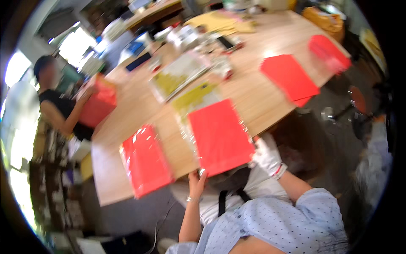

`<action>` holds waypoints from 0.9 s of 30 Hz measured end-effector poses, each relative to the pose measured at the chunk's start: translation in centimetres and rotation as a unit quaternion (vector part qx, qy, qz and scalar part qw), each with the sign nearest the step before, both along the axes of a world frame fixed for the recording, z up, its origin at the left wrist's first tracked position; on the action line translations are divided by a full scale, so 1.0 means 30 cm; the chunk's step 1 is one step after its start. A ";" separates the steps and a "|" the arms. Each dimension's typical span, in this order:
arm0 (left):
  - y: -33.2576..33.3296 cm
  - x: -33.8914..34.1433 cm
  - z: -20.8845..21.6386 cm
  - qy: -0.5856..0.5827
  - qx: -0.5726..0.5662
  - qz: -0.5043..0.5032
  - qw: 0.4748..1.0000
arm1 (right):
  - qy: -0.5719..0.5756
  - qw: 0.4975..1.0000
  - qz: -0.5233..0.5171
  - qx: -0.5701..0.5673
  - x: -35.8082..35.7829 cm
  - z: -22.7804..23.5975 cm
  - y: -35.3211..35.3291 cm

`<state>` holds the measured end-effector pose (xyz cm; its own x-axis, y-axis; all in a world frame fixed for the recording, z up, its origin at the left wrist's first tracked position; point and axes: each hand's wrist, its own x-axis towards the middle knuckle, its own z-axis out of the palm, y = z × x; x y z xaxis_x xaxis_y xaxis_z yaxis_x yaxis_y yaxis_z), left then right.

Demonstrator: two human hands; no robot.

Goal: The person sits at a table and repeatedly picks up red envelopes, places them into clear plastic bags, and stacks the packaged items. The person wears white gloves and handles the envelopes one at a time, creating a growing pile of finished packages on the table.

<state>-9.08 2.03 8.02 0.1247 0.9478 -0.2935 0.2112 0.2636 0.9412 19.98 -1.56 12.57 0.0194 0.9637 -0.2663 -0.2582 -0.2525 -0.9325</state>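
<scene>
A red sheet (220, 137) lies in a clear plastic sleeve (186, 132) that sticks out past its left side, at the table's near edge. My bare left hand (197, 183), with a band on the wrist, pinches the near left corner. At the near right corner, my right hand (267, 157) in a white glove grips the edge of the same sleeved sheet; some of its fingers are blurred. Left of this lies a stack of red sheets in shiny clear plastic (148, 161). Beyond the sheet is a clear, yellow-green printed package (196, 97).
Loose red sheets (289, 78) and another red pile (330, 53) lie to the right. Further back are a second yellow-green package (179, 74), a phone (225, 42) and yellow sheets (222, 22). At the left, a co-worker (63, 101) handles a red bag (99, 99).
</scene>
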 end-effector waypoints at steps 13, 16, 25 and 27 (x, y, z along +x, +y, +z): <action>-0.021 -0.415 0.241 0.057 0.199 0.116 0.972 | -0.223 0.928 0.123 0.271 -0.397 -0.161 0.215; 0.046 -0.746 0.212 0.001 0.172 0.194 0.966 | -0.251 0.901 0.203 0.290 -0.725 -0.077 0.359; 0.102 -0.975 -0.010 0.355 0.004 0.175 0.918 | -0.404 0.792 0.334 0.313 -0.832 0.002 0.416; 0.009 -1.060 -0.101 0.173 0.139 0.256 0.941 | -0.260 0.870 0.262 0.328 -0.720 0.060 0.379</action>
